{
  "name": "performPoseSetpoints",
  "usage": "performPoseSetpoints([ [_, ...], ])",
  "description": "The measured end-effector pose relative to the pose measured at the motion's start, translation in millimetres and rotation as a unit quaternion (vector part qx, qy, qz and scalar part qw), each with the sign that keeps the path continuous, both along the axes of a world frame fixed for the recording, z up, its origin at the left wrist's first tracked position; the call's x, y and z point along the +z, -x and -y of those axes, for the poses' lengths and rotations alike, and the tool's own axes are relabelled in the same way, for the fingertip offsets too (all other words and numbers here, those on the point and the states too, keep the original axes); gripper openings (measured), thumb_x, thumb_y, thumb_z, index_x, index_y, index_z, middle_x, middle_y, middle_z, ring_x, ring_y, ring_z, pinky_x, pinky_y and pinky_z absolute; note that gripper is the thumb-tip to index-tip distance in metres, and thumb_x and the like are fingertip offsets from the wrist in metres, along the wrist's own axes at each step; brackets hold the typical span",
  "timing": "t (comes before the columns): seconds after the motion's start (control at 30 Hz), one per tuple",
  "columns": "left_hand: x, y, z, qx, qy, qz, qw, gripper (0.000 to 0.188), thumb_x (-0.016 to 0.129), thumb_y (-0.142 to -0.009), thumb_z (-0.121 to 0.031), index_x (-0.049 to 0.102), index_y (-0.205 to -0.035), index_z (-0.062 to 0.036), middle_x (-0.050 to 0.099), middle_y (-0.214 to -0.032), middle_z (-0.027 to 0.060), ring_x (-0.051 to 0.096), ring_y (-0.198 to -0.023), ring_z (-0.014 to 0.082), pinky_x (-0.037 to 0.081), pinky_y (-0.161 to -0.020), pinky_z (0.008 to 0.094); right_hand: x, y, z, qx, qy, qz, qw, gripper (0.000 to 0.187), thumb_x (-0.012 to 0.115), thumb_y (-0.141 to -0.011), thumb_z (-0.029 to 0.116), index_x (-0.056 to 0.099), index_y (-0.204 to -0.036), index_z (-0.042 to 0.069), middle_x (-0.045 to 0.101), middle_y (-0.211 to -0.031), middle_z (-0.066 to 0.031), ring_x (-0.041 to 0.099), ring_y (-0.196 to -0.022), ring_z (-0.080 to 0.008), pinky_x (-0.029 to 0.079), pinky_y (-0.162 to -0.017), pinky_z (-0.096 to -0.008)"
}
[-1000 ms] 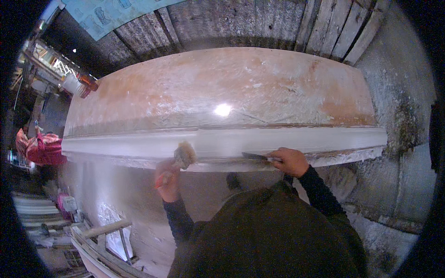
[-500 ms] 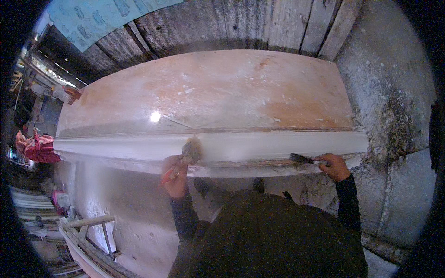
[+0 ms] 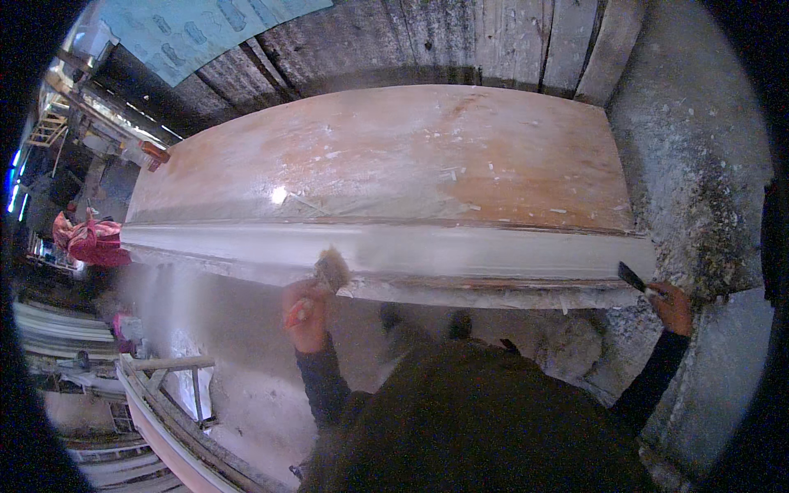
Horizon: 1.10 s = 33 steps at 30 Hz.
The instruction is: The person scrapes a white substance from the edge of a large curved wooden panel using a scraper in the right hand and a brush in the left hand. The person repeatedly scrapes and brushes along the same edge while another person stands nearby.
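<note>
My left hand [image 3: 306, 315] is closed around a paintbrush [image 3: 331, 267] with a red handle. Its pale bristles point up over the front part of a long white moulding [image 3: 477, 251]. Off to the right, my right hand [image 3: 672, 308] grips a scraper [image 3: 633, 277] with a dark flat blade. The blade lies at the right end of the moulding, by its front edge; whether it touches is unclear. Smooth and whitish, the moulding runs left to right along the front of a broad table [image 3: 526, 177].
Thin white scraps dot the brownish tabletop. Behind stands a weathered board wall [image 3: 444, 37] with a blue sheet [image 3: 189, 37] at upper left. A red cloth [image 3: 94, 238] hangs near the table's left end. A wooden frame [image 3: 168, 363] stands lower left, a rough wall [image 3: 699, 140] right.
My right hand has moved right with the scraper, to the moulding's end. My left hand keeps the brush near the same spot, slightly farther left. The view has shifted a little.
</note>
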<state>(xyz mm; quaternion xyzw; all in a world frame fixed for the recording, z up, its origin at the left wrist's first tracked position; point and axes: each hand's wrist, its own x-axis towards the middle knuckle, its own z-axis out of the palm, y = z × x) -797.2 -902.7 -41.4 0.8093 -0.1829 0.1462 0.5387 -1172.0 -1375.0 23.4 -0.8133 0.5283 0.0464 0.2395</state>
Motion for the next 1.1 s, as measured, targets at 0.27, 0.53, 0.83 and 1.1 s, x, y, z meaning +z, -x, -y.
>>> performPoseSetpoints([
  [0.27, 3.4, 15.4, -10.5, 0.045, -0.015, -0.014, 0.999, 0.010, 0.060, -0.073, -0.004, 0.058, -0.082, -0.0021, 0.058, -0.081, 0.0066, 0.054, -0.075, 0.0163, 0.043, -0.068, 0.0278, -64.0, -147.7, -99.6, 0.308, -0.166, 0.235, 0.907, 0.028, 0.055, -0.080, 0.021, 0.057, -0.105, 0.008, 0.060, -0.095, -0.0090, 0.056, -0.087, -0.0188, 0.045, -0.074, -0.0304],
  [0.53, -6.8, 26.8, -41.9, 0.072, 0.006, -0.040, 0.997, 0.012, 0.061, -0.070, 0.001, 0.057, -0.081, -0.0027, 0.057, -0.082, 0.0065, 0.053, -0.075, 0.0150, 0.044, -0.068, 0.0273, -99.2, -190.5, -129.0, 0.326, -0.267, 0.214, 0.881, 0.027, 0.052, -0.084, 0.026, 0.057, -0.104, 0.009, 0.059, -0.087, -0.0047, 0.050, -0.066, -0.0125, 0.042, -0.062, -0.0263],
  [0.83, -17.2, 31.7, -67.9, 0.106, 0.031, -0.098, 0.989, 0.012, 0.061, -0.072, 0.001, 0.055, -0.081, -0.0047, 0.057, -0.088, 0.0072, 0.053, -0.080, 0.0162, 0.044, -0.071, 0.0280, -113.6, -224.5, -127.8, 0.369, -0.282, 0.204, 0.862, 0.030, 0.054, -0.082, 0.030, 0.059, -0.101, 0.007, 0.061, -0.098, -0.0105, 0.057, -0.092, -0.0232, 0.043, -0.082, -0.0320],
  [1.1, -10.7, 27.4, -73.0, 0.100, 0.019, -0.094, 0.990, 0.012, 0.060, -0.071, 0.003, 0.054, -0.079, -0.0050, 0.057, -0.090, 0.0100, 0.053, -0.084, 0.0190, 0.044, -0.074, 0.0306, -108.4, -234.1, -133.3, 0.347, -0.302, 0.178, 0.870, 0.031, 0.055, -0.081, 0.031, 0.060, -0.101, 0.007, 0.062, -0.097, -0.0094, 0.057, -0.092, -0.0203, 0.043, -0.081, -0.0316],
])
